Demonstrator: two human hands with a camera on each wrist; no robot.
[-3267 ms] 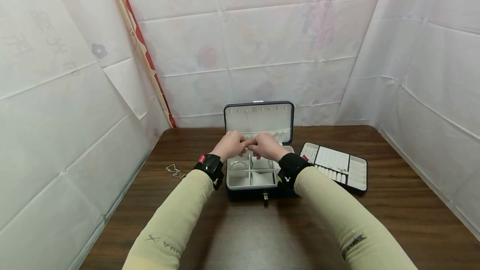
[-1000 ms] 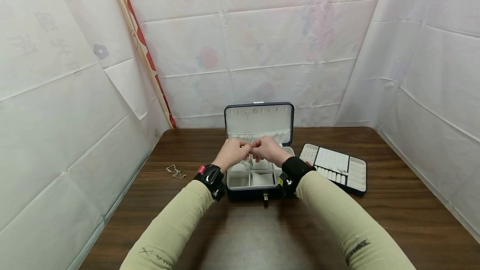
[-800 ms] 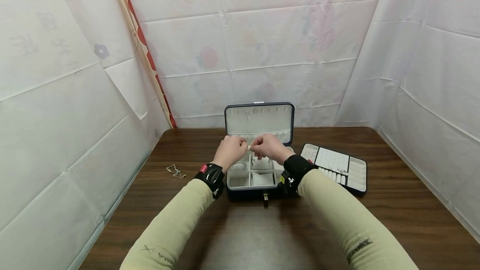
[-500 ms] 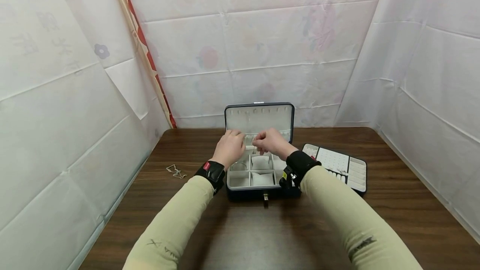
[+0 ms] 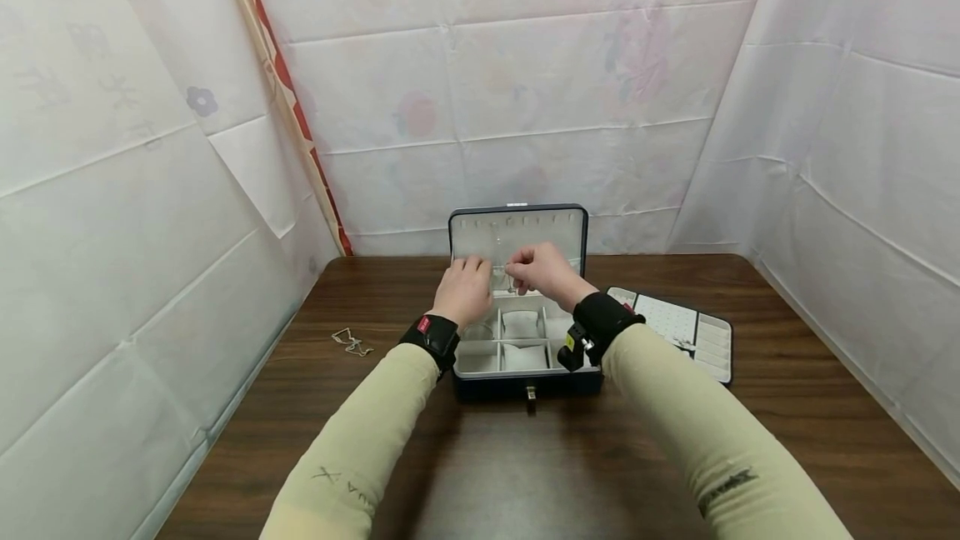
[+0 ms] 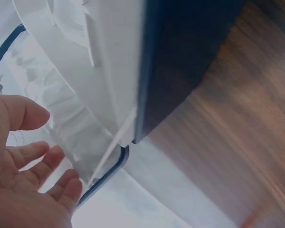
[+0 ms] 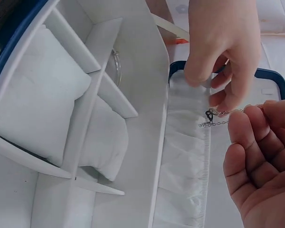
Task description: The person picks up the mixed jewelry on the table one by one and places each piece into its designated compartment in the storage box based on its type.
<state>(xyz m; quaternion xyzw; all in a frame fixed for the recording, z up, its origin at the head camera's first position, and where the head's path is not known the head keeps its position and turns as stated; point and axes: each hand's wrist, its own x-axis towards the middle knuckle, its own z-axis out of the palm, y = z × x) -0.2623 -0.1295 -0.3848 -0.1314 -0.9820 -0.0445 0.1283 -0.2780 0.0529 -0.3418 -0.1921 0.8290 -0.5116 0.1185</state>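
A dark blue jewelry box [image 5: 491,390] stands with its pale-lined lid [image 5: 551,232] raised. In front of the lid, my right hand [image 5: 551,271] pinches a thin silver chain necklace [image 7: 220,123] between thumb and forefinger. A small dark charm shows on the chain in the right wrist view. My left hand [image 5: 462,290] is beside it, near the lid's gathered pocket [image 7: 180,156]. Its thumb and fingers are spread apart and loosely bent in the left wrist view, with nothing between them. Part of the chain is hidden behind my right fingers.
Inside the box are cushions [image 5: 522,357] in compartments and a bangle [image 7: 117,66]. Small hooks line the lid's top. A lift-out tray [image 5: 712,348] with a dark rim lies on the right. Another silver chain [image 5: 351,342] lies on the wooden table [image 5: 315,440] at left.
Both hands were together over the box; they have moved apart and up toward the lid. My left fingers have loosened, while my right hand holds the necklace higher.
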